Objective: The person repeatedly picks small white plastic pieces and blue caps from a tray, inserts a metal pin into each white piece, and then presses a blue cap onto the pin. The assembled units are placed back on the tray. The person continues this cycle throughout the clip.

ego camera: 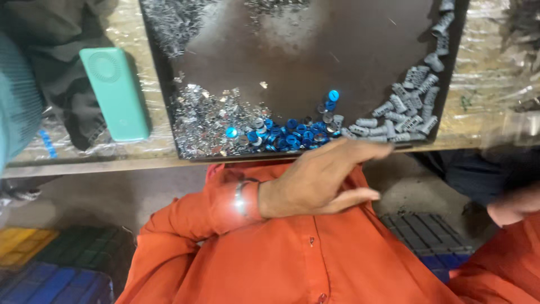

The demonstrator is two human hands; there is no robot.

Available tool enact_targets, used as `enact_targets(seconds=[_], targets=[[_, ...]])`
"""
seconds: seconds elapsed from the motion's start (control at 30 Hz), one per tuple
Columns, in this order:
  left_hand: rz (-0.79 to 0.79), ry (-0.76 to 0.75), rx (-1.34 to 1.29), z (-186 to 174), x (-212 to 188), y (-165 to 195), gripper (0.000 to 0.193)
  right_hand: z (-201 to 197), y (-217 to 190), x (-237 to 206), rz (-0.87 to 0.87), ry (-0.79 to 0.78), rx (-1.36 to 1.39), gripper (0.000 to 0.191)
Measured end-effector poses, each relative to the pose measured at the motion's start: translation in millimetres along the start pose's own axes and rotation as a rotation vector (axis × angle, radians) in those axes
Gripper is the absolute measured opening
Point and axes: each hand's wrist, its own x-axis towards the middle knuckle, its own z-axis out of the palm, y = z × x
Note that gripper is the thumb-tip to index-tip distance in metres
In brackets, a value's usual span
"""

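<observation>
Looking down over an orange shirt (315, 264), I see the left hand (323, 177) stretched flat across the chest, fingers extended and loosely together, holding nothing; a metal bracelet (241, 198) sits on its wrist. Its fingertips lie just below the near edge of a dark tray (315, 62) resting on the workbench. Along that near edge lies a cluster of blue rings (292, 135), with a heap of small shiny metal bits (205, 121) to their left and a curved row of grey ribbed plugs (408, 112) to their right. The right hand (514, 205) shows only partly at the frame's right edge, blurred; I cannot tell whether it grips anything. A mint-green box (115, 93) lies left of the tray.
</observation>
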Motion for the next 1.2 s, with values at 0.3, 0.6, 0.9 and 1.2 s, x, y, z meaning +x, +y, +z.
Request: enact_targets(seconds=[0.3, 0.6, 0.9, 1.2], targets=[[0.112, -0.025, 0.094, -28, -40, 5, 0.018, 59, -218, 120, -0.439, -0.011, 0.259, 0.024], [0.136, 0.154, 0.229, -63, -55, 13, 0.022, 174, -286, 149, -0.873, -0.241, 0.292, 0.021], [-0.083, 0.382, 0.501, -101, -76, 16, 0.024, 124, -314, 141, -0.820, -0.291, 0.269, 0.009], [-0.184, 0.275, 0.590, -133, -66, 6, 0.025, 129, -237, 112, -0.279, -0.648, 0.484, 0.015]])
